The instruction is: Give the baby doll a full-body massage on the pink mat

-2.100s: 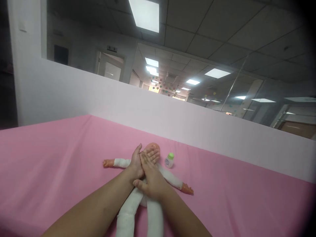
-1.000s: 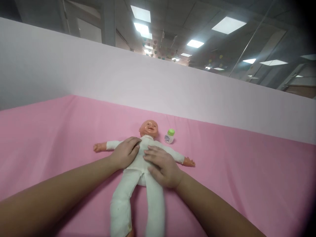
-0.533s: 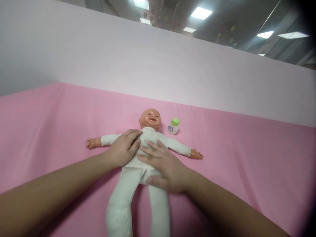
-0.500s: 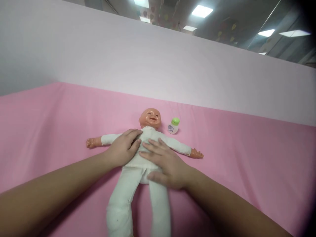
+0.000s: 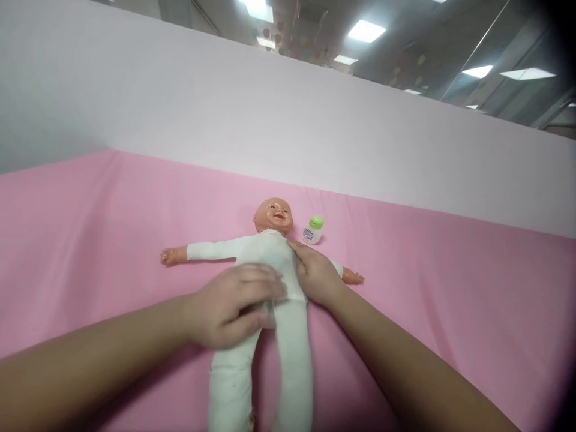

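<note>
A baby doll [image 5: 270, 249] with a white cloth body lies on its back, arms spread wide, legs toward me. My left hand [image 5: 234, 303], a little blurred, is over the doll's lower belly and hip, fingers stretched out across it. Against the side of the doll's chest, below its shoulder, rests my right hand [image 5: 317, 273], fingers extended and pointing up toward the neck. It covers part of the doll's arm on that side. Neither hand grasps anything. Beside the doll's head is a small clear bottle [image 5: 312, 233] with a green cap.
Pink cloth [image 5: 427, 312] covers the surface under the doll, with some creases. Behind it rises a pale wall [image 5: 288, 114]. Above the wall, a glass pane [image 5: 315, 30] shows ceiling lights.
My left hand has moved from the doll's chest down to its lower belly. My right hand has gone up from the belly to the side of the chest. The doll's legs have shifted slightly.
</note>
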The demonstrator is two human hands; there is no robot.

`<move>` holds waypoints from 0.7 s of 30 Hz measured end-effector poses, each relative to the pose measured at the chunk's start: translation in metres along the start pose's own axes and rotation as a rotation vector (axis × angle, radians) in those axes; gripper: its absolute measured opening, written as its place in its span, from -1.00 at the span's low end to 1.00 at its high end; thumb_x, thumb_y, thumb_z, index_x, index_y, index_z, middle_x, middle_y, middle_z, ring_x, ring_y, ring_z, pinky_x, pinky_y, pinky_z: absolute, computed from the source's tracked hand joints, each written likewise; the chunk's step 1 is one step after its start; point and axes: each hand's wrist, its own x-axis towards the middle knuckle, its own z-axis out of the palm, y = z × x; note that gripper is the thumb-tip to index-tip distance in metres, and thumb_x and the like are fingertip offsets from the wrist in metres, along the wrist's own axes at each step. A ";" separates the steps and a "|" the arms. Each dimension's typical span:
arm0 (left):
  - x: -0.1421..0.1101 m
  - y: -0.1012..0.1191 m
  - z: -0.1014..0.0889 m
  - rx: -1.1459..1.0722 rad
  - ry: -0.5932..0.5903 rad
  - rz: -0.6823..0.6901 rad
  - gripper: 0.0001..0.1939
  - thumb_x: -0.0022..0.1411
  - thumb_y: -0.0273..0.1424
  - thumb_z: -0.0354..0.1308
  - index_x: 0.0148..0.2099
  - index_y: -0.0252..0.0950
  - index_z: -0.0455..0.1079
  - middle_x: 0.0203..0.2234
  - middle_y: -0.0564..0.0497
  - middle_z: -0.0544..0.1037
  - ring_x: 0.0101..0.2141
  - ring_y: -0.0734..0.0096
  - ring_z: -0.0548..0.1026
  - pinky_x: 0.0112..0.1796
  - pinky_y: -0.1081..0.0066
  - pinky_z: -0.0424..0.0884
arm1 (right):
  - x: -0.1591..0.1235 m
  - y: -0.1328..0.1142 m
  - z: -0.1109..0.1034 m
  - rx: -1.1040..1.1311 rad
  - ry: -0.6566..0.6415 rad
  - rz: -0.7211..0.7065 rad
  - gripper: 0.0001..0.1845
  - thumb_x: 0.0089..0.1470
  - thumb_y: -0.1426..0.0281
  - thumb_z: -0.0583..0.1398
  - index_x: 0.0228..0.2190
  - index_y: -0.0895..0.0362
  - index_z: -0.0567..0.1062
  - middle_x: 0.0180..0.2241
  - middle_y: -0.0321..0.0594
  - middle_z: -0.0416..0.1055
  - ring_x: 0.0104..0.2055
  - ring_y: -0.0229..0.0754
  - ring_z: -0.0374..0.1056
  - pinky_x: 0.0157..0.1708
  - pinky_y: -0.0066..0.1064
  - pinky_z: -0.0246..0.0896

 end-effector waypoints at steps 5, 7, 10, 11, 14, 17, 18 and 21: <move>0.003 0.008 0.001 0.074 -0.249 -0.061 -0.33 0.33 -0.10 0.20 0.40 -0.18 0.27 0.33 -0.18 0.35 0.33 -0.07 0.28 0.37 -0.05 0.05 | 0.003 -0.006 -0.001 -0.001 -0.014 0.021 -0.26 0.15 0.60 0.02 0.32 -0.03 0.31 0.24 -0.25 0.40 0.28 -0.06 0.31 0.31 -0.11 0.16; 0.002 -0.006 0.000 0.132 -0.269 -0.162 -0.28 0.35 -0.03 0.16 0.46 -0.11 0.18 0.43 -0.13 0.17 0.39 -0.11 0.15 0.38 -0.10 -0.06 | 0.002 -0.007 0.000 -0.012 -0.022 0.013 -0.24 0.12 0.60 0.04 0.33 -0.02 0.30 0.26 -0.24 0.38 0.29 -0.04 0.29 0.32 -0.11 0.15; -0.002 -0.033 -0.005 0.226 -0.229 -0.317 -0.30 0.42 0.01 0.05 0.50 -0.03 0.07 0.47 -0.06 0.04 0.44 -0.08 -0.01 0.39 -0.14 -0.19 | -0.001 -0.008 0.002 -0.042 -0.024 0.000 -0.21 0.10 0.61 0.04 0.35 0.04 0.27 0.30 -0.19 0.33 0.33 -0.04 0.24 0.35 -0.09 0.10; -0.003 -0.041 -0.006 0.253 -0.212 -0.359 -0.32 0.45 0.00 0.01 0.51 -0.03 0.05 0.47 -0.04 0.03 0.44 -0.05 -0.03 0.39 -0.14 -0.20 | -0.001 -0.007 0.003 -0.050 -0.024 -0.005 -0.21 0.09 0.62 0.03 0.35 0.06 0.26 0.31 -0.16 0.32 0.33 -0.05 0.23 0.36 -0.09 0.08; -0.008 -0.059 -0.008 0.324 -0.124 -0.483 -0.32 0.49 0.01 -0.10 0.51 -0.12 0.04 0.47 -0.07 0.05 0.44 0.01 0.01 0.39 -0.07 -0.10 | -0.005 -0.005 0.006 -0.075 -0.025 -0.015 -0.22 0.11 0.61 0.02 0.36 0.12 0.24 0.33 -0.11 0.27 0.36 -0.06 0.20 0.39 -0.08 0.04; -0.011 -0.066 -0.007 0.384 0.006 -0.650 -0.30 0.50 0.03 -0.19 0.48 -0.27 0.12 0.39 -0.15 0.26 0.36 0.05 0.22 0.36 0.00 0.06 | -0.008 -0.003 0.006 -0.128 -0.009 -0.033 -0.25 0.13 0.58 0.04 0.36 0.18 0.24 0.39 -0.04 0.15 0.44 0.02 0.05 0.42 -0.01 -0.03; -0.011 -0.067 -0.006 0.397 0.034 -0.692 -0.30 0.51 0.02 -0.22 0.46 -0.29 0.16 0.35 -0.16 0.33 0.34 0.05 0.27 0.35 0.00 0.09 | -0.009 -0.003 0.006 -0.137 0.002 -0.056 -0.26 0.14 0.57 0.05 0.35 0.18 0.26 0.41 -0.04 0.10 0.47 0.03 -0.01 0.43 0.02 -0.06; -0.010 -0.067 -0.005 0.407 0.059 -0.738 -0.32 0.52 0.00 -0.25 0.42 -0.31 0.24 0.31 -0.15 0.39 0.31 0.06 0.31 0.35 0.00 0.10 | -0.015 -0.011 0.000 -0.075 0.013 -0.234 -0.33 0.16 0.57 0.05 0.29 0.12 0.36 0.41 -0.13 0.13 0.49 -0.01 -0.07 0.44 0.03 -0.09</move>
